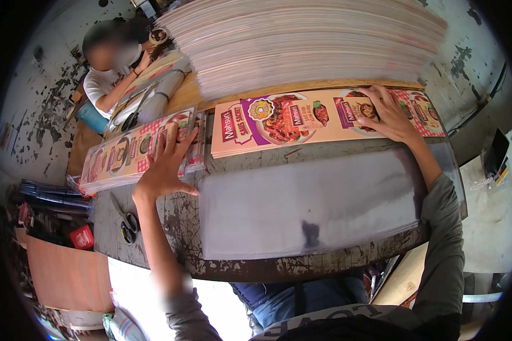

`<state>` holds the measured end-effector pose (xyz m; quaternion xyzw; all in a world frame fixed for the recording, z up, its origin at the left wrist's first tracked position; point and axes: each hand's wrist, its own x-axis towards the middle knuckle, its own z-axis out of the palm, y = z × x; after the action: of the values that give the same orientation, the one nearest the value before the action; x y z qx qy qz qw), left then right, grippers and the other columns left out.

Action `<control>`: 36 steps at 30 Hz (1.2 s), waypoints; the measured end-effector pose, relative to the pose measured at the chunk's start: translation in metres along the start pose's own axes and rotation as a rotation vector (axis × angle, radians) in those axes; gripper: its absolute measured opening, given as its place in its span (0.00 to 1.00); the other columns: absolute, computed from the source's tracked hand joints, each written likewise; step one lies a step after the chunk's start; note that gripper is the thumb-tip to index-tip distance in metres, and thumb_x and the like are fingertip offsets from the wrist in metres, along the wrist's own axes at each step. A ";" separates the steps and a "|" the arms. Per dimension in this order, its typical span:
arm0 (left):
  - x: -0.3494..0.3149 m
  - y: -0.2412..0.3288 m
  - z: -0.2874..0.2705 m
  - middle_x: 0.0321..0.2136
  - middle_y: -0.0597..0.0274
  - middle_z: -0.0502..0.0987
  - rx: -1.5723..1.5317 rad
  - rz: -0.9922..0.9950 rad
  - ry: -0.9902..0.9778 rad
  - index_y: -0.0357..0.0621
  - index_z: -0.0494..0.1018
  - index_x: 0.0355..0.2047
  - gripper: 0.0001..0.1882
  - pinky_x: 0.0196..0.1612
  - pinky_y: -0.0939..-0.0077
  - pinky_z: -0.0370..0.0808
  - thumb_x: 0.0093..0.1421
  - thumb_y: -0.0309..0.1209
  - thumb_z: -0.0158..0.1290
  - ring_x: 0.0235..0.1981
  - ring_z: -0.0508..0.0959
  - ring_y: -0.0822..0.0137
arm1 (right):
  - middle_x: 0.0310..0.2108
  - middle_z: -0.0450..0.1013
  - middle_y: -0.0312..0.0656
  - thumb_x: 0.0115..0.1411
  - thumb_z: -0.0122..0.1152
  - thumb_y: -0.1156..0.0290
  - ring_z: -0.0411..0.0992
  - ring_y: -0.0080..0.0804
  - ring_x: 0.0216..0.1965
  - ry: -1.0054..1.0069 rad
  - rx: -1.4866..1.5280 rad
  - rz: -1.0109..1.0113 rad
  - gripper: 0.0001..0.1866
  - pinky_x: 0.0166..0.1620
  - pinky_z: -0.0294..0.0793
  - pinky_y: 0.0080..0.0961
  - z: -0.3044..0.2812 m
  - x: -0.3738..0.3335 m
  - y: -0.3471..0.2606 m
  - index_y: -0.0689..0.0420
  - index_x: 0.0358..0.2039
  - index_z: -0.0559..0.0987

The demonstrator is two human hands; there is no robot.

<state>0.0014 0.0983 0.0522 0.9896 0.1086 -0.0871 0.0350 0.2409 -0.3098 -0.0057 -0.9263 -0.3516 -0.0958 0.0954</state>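
Note:
My left hand [164, 165] rests with fingers spread on a pile of printed cardboard strips in clear plastic sleeves [119, 150], at the left of the dark table. Over the right part of a long stack of unsleeved printed cardboard strips [290, 122] lies my right hand [389, 118]. Its thumb and fingers are apart and touch the top strip, which shows food pictures on peach and red-checked ground. Nearer to me, between my forearms, is a flat stack of clear plastic sleeves [307, 199]. Neither hand has lifted anything off its pile.
Black-handled scissors [128, 227] lie beside my left forearm. A tall stack of cardboard sheets [307, 45] rises behind the strips. At the far left another person [111, 74] works by plastic-wrapped bundles [153, 94]. The table's scratched front edge [279, 273] is close to my body.

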 end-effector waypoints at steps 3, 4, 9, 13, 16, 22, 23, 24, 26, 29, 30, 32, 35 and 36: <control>0.004 -0.014 0.002 0.67 0.57 0.30 0.002 0.057 0.006 0.75 0.43 0.65 0.65 0.58 0.29 0.42 0.26 0.53 0.70 0.66 0.34 0.40 | 0.55 0.55 0.48 0.54 0.55 0.42 0.57 0.48 0.57 -0.019 0.037 0.016 0.38 0.60 0.51 0.50 -0.005 -0.001 -0.005 0.46 0.60 0.59; 0.005 -0.018 0.002 0.67 0.56 0.30 0.002 0.078 0.008 0.75 0.43 0.65 0.65 0.59 0.30 0.41 0.27 0.57 0.68 0.66 0.33 0.40 | 0.55 0.54 0.48 0.54 0.55 0.42 0.57 0.48 0.57 -0.007 0.025 0.009 0.38 0.60 0.52 0.50 -0.002 -0.001 -0.003 0.46 0.60 0.59; 0.013 -0.023 0.004 0.67 0.52 0.31 -0.003 0.111 -0.001 0.72 0.47 0.65 0.59 0.60 0.36 0.42 0.33 0.59 0.65 0.67 0.34 0.43 | 0.53 0.57 0.48 0.51 0.56 0.39 0.60 0.47 0.55 0.056 -0.005 -0.028 0.41 0.61 0.49 0.53 0.004 -0.001 0.004 0.46 0.60 0.59; 0.009 -0.044 -0.008 0.66 0.48 0.43 -0.526 0.375 0.059 0.58 0.56 0.62 0.42 0.62 0.51 0.53 0.48 0.46 0.61 0.66 0.46 0.48 | 0.54 0.55 0.49 0.51 0.59 0.42 0.56 0.49 0.57 0.012 0.011 -0.038 0.41 0.60 0.50 0.49 0.000 0.003 0.000 0.45 0.62 0.58; -0.006 0.008 -0.021 0.61 0.45 0.57 -0.534 0.311 0.284 0.49 0.62 0.59 0.31 0.61 0.60 0.59 0.56 0.38 0.55 0.62 0.58 0.52 | 0.52 0.56 0.49 0.50 0.59 0.40 0.56 0.47 0.57 0.065 0.025 -0.026 0.43 0.60 0.49 0.50 0.001 0.002 0.000 0.47 0.61 0.59; -0.027 0.091 0.044 0.47 0.47 0.69 -0.194 0.575 0.307 0.36 0.65 0.51 0.28 0.52 0.60 0.66 0.57 0.42 0.54 0.50 0.69 0.50 | 0.49 0.56 0.55 0.42 0.67 0.43 0.55 0.51 0.52 0.285 0.018 -0.125 0.51 0.55 0.54 0.47 0.003 0.000 -0.001 0.53 0.62 0.56; -0.030 0.098 0.053 0.46 0.49 0.69 -0.140 0.535 0.368 0.37 0.66 0.50 0.27 0.51 0.60 0.66 0.56 0.42 0.54 0.49 0.69 0.50 | 0.49 0.56 0.55 0.42 0.68 0.44 0.55 0.51 0.52 0.305 0.027 -0.132 0.52 0.55 0.55 0.46 0.001 -0.004 -0.003 0.53 0.62 0.56; -0.033 0.100 0.058 0.46 0.50 0.69 -0.086 0.495 0.428 0.39 0.67 0.50 0.26 0.51 0.59 0.66 0.55 0.41 0.55 0.48 0.69 0.50 | 0.49 0.56 0.55 0.41 0.68 0.44 0.55 0.51 0.51 0.325 0.037 -0.139 0.52 0.54 0.55 0.45 -0.001 -0.006 -0.004 0.54 0.62 0.56; -0.026 0.097 0.055 0.42 0.52 0.70 -0.132 0.514 0.460 0.39 0.67 0.48 0.24 0.48 0.60 0.67 0.54 0.39 0.56 0.45 0.70 0.51 | 0.49 0.56 0.55 0.38 0.70 0.45 0.55 0.50 0.51 0.376 0.016 -0.142 0.53 0.54 0.56 0.44 -0.004 -0.004 -0.002 0.55 0.61 0.58; -0.025 0.101 0.054 0.40 0.55 0.70 -0.147 0.517 0.599 0.41 0.69 0.44 0.21 0.45 0.62 0.66 0.52 0.35 0.58 0.43 0.70 0.54 | 0.49 0.56 0.54 0.31 0.74 0.43 0.55 0.50 0.50 0.471 -0.030 -0.140 0.54 0.52 0.58 0.44 -0.010 -0.006 -0.006 0.56 0.58 0.63; -0.025 0.102 0.053 0.39 0.55 0.70 -0.139 0.512 0.662 0.41 0.69 0.42 0.19 0.44 0.63 0.66 0.51 0.33 0.59 0.43 0.71 0.56 | 0.49 0.56 0.54 0.31 0.74 0.43 0.55 0.50 0.50 0.499 -0.053 -0.131 0.53 0.52 0.58 0.44 -0.011 -0.006 -0.007 0.56 0.56 0.64; -0.025 0.101 0.053 0.37 0.58 0.70 -0.095 0.534 0.697 0.42 0.70 0.40 0.18 0.42 0.64 0.66 0.49 0.30 0.60 0.40 0.71 0.58 | 0.49 0.56 0.54 0.29 0.75 0.43 0.55 0.50 0.50 0.552 -0.102 -0.110 0.52 0.52 0.58 0.45 -0.016 -0.009 -0.011 0.57 0.53 0.66; -0.024 0.098 0.053 0.32 0.62 0.72 -0.067 0.602 0.738 0.43 0.71 0.37 0.15 0.39 0.66 0.65 0.48 0.25 0.60 0.37 0.72 0.62 | 0.49 0.58 0.52 0.29 0.74 0.43 0.56 0.48 0.51 0.632 -0.138 -0.122 0.50 0.52 0.55 0.46 -0.020 -0.013 -0.016 0.59 0.50 0.66; -0.023 0.097 0.053 0.31 0.62 0.72 -0.064 0.631 0.750 0.43 0.72 0.36 0.14 0.38 0.67 0.65 0.48 0.24 0.59 0.35 0.73 0.62 | 0.48 0.60 0.51 0.29 0.74 0.42 0.57 0.47 0.51 0.648 -0.143 -0.162 0.50 0.53 0.54 0.46 -0.022 -0.014 -0.016 0.59 0.49 0.66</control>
<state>-0.0080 -0.0060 0.0097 0.9358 -0.1887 0.2937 0.0486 0.2180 -0.3123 0.0141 -0.8210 -0.3680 -0.4170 0.1289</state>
